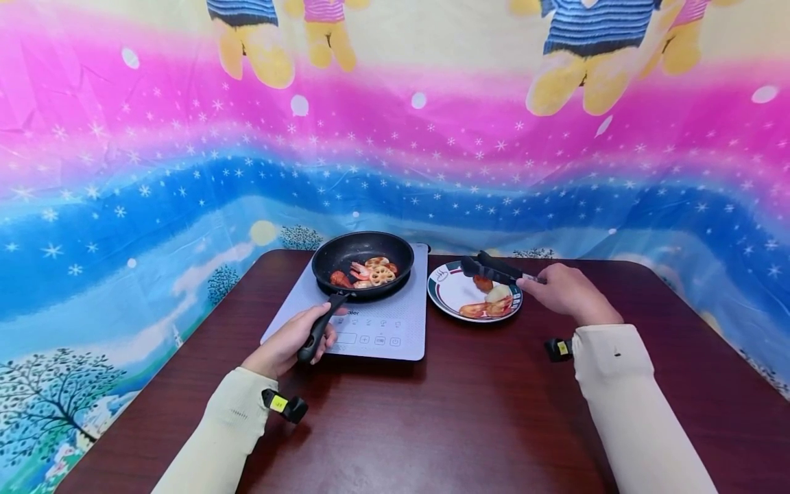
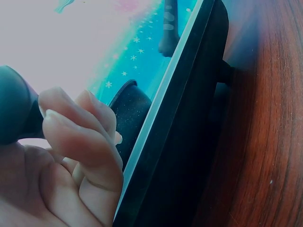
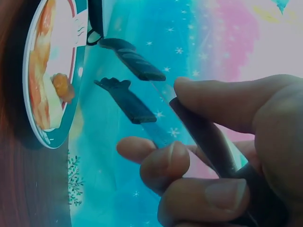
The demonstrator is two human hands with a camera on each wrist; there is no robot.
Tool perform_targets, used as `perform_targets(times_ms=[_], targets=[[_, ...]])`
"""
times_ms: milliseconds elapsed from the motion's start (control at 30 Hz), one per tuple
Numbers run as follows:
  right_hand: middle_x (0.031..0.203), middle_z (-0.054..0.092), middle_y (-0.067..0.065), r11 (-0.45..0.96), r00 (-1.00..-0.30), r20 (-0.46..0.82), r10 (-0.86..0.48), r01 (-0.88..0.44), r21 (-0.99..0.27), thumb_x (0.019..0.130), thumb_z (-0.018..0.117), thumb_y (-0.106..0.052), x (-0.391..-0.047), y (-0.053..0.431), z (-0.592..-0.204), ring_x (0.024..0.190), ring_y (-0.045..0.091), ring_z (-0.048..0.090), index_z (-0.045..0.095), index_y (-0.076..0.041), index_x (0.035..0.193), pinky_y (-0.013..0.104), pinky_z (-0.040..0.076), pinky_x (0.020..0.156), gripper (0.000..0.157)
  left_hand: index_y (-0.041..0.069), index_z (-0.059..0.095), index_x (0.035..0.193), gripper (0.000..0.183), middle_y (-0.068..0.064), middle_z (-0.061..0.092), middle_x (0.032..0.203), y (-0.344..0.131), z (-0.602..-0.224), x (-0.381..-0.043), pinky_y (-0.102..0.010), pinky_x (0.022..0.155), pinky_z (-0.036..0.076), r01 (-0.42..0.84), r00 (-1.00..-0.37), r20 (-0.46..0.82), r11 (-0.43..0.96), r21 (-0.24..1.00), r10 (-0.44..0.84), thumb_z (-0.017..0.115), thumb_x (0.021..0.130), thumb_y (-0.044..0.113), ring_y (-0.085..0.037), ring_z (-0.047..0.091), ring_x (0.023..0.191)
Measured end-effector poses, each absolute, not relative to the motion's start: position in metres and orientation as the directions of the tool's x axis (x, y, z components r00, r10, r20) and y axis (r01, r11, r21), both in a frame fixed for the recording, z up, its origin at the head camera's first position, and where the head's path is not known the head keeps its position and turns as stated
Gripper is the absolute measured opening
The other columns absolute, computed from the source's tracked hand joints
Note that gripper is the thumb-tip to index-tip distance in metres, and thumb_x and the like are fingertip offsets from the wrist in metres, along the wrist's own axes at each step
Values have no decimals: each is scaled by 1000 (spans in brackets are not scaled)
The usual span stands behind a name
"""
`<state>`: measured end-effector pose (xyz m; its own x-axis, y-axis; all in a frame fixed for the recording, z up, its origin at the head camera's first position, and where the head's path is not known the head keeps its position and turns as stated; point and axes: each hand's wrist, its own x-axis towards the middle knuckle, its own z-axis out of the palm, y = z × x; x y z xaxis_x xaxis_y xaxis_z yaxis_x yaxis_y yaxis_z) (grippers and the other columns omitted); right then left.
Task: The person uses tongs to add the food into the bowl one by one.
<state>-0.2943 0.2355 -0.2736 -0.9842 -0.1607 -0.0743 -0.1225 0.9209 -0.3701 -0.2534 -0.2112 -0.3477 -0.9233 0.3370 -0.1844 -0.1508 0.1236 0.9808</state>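
My left hand (image 1: 295, 339) grips the black handle (image 1: 324, 326) of a frying pan (image 1: 336, 254), which stands on a white induction cooker (image 1: 410, 336). Food lies in the pan, including a lotus root slice (image 1: 382, 276), a shrimp-like piece (image 1: 360, 270) and a reddish piece (image 1: 340, 278). In my right hand (image 1: 570, 293) is a pair of tongs (image 3: 203, 132) with dark tips, held apart with nothing between them in the right wrist view. The tips hover over a patterned plate (image 1: 446, 295), where bacon-like strips (image 1: 487, 309), a pale piece (image 1: 497, 293) and a browned piece (image 3: 61, 86) lie.
The cooker and plate stand side by side on a dark wooden table (image 1: 395, 425). A colourful printed cloth (image 1: 395, 165) hangs behind the table and along its sides. A cord end (image 1: 428, 248) shows at the cooker's back right corner.
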Motion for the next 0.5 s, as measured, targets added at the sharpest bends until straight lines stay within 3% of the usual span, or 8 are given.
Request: perform_targets(times_ms=[167,333,500], targets=[[109,61,29,925,-986,-100,-134,-89,-370,98,48,-49,-296,239,-275,88,35,58,58,13,120,50,50,74,67,4,40,142,59,-2,53,73,-212,-348,-253,-24,47,42,-149,-922,-181,119,982,341,32,103,48,-10,46,49],[75,51,13,931,-985,-137,-107,-51,-361,97,48,-48,-299,242,-279,70,25,49,64,8,106,38,43,62,58,4,40,142,59,-2,53,72,-212,-347,-253,-23,47,42,-151,-922,-182,116,982,341,32,103,47,-10,46,49],[70,48,8,931,-982,-164,-96,-30,-363,97,49,-47,-301,243,-284,69,24,49,66,7,104,36,42,61,56,4,40,142,58,-2,53,72,-211,-347,-253,-23,47,42,-153,-923,-184,119,981,337,32,104,47,-10,46,49]])
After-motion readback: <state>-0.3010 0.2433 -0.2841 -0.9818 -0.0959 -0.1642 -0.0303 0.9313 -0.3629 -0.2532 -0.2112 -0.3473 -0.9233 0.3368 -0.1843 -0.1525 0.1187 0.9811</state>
